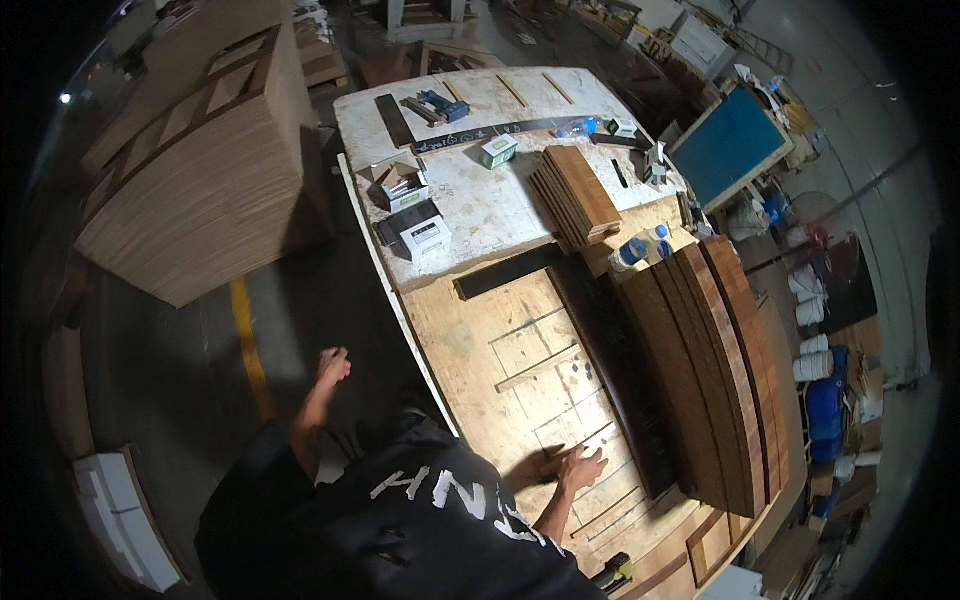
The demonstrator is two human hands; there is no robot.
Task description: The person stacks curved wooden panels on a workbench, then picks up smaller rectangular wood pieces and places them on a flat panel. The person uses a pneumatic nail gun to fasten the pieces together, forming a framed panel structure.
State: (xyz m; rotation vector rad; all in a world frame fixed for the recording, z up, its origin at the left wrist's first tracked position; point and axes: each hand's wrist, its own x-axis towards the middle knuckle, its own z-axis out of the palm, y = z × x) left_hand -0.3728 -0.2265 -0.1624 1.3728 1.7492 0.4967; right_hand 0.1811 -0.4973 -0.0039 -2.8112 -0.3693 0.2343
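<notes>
My right hand (pixel 582 468) is held low over the pale plywood part of the worktable (pixel 450 330), fingers apart and nothing seen in them. Whether its fingertips touch the wood I cannot tell. Pencil-like lines, a thin wood strip (pixel 537 369) and small dark round spots lie near it. Just beyond stands a long dark board (pixel 612 370), meeting a shorter dark piece (pixel 510 272) at a corner. Away from the table, over the floor on the left, my left hand (pixel 335 366) hangs with curled fingers, and no object shows in it.
Tall stacked brown panels (pixel 690 380) line the table's right side. Farther back are stacked short boards (pixel 575 197), plastic bottles (pixel 628 255), small boxes (pixel 424 235) and a blue nail gun (pixel 442 106). A yellow-black tool (pixel 618 570) lies near my body. A large panel stack (pixel 220 190) stands left.
</notes>
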